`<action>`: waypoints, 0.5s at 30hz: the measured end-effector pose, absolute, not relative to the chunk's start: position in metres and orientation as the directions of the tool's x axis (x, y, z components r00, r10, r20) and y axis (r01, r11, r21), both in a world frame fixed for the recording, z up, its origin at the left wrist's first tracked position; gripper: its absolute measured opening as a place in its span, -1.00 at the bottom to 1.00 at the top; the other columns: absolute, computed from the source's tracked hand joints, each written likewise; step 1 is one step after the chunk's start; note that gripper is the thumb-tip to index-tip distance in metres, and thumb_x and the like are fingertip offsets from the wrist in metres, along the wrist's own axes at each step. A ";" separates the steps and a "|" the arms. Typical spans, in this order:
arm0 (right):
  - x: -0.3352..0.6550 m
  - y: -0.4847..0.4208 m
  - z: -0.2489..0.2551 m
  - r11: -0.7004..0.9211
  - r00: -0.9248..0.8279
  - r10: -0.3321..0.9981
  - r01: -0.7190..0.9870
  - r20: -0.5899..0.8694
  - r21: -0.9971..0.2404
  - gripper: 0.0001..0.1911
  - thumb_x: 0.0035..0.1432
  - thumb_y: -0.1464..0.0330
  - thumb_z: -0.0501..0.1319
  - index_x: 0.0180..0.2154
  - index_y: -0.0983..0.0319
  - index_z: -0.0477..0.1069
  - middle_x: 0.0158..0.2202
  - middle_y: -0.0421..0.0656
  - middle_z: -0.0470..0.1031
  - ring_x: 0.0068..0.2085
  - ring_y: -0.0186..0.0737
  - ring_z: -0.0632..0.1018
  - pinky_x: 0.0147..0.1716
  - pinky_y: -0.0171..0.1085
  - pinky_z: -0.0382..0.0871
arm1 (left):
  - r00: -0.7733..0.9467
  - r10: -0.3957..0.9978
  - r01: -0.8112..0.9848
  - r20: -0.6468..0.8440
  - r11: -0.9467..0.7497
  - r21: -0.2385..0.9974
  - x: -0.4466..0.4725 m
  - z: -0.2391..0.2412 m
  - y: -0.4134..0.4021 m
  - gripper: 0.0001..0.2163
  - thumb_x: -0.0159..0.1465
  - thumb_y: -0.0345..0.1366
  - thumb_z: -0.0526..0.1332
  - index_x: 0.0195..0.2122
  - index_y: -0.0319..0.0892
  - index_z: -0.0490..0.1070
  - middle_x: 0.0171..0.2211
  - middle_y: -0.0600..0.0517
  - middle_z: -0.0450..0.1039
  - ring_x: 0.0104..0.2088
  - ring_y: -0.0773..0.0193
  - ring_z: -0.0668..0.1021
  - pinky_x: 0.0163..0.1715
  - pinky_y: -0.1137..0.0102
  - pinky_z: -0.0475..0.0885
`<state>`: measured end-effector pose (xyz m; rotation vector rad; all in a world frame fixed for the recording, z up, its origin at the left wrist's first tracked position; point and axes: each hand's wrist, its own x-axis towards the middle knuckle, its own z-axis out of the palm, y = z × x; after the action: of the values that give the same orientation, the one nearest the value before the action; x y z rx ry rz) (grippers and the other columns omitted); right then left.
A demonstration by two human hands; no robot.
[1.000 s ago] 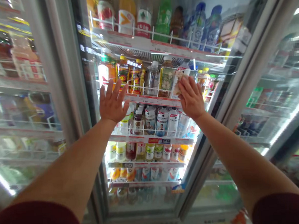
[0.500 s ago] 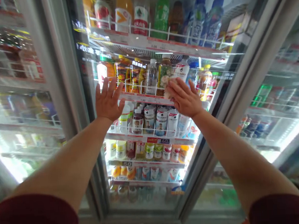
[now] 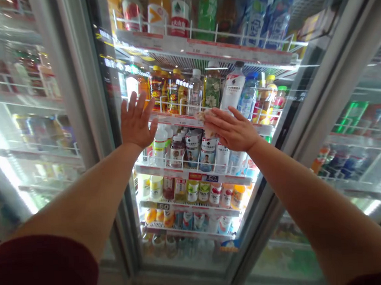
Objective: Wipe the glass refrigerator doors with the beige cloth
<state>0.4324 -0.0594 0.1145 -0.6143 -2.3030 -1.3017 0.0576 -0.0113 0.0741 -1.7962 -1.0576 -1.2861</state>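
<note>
A glass fridge door (image 3: 185, 265) fills the middle of the head view, with shelves of drinks behind it. My left hand (image 3: 137, 123) lies flat against the glass on the left, fingers spread, holding nothing. Farther right, my right hand (image 3: 231, 129) presses a crumpled pale cloth (image 3: 208, 117) to the glass. Its fingers are stretched over the cloth, and part of the cloth is hidden beneath them. Behind the right hand stand a white-labelled bottle (image 3: 232, 88) and a green-labelled bottle (image 3: 211, 87).
Metal door frames (image 3: 80, 80) run down both sides of this door. More glass-fronted fridges with drinks stand to the left and right. Several bottles (image 3: 179, 14) line the top shelf, and cans (image 3: 192, 191) sit lower down. A blue sticker (image 3: 229, 245) is near the door's bottom.
My right hand and the cloth have shifted left and slightly down across the glass. My left hand stays in nearly the same place. The camera view has shifted a little.
</note>
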 end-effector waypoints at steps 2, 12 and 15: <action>0.432 -0.059 0.114 0.418 -0.739 0.140 0.648 0.659 0.637 -0.38 0.43 0.32 0.02 0.46 -0.01 0.11 0.44 -0.28 0.27 0.49 -0.13 0.20 0.52 0.10 -0.08 | 0.182 0.221 0.905 0.958 -0.419 -0.075 0.058 0.074 -0.011 -0.36 0.44 -0.02 -0.05 0.52 -0.08 0.02 0.54 0.12 -0.15 0.52 0.09 -0.20 0.52 0.04 -0.31; 0.432 -0.062 0.109 0.462 -0.748 0.198 0.641 0.633 0.613 -0.41 0.40 0.28 0.07 0.42 0.00 0.22 0.43 -0.31 0.29 0.49 -0.09 0.20 0.50 0.08 -0.01 | 0.206 0.152 0.888 0.967 -0.445 -0.119 0.056 0.072 -0.010 -0.37 0.45 -0.10 0.05 0.53 0.08 -0.02 0.53 0.07 -0.09 0.53 0.10 -0.12 0.52 0.01 -0.26; 0.430 -0.063 0.104 0.459 -0.759 0.194 0.630 0.621 0.626 -0.44 0.44 0.30 0.03 0.41 0.01 0.22 0.42 -0.30 0.31 0.48 -0.15 0.21 0.50 0.02 0.02 | 0.204 0.170 0.888 0.964 -0.446 -0.109 0.057 0.073 -0.011 -0.36 0.44 -0.10 0.04 0.54 0.05 -0.03 0.53 0.06 -0.10 0.53 0.05 -0.12 0.52 -0.03 -0.25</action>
<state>0.4300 -0.0629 0.1038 -0.6882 -2.2453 -1.2466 0.0569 -0.0106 0.0726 -1.7738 -0.9926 -1.2895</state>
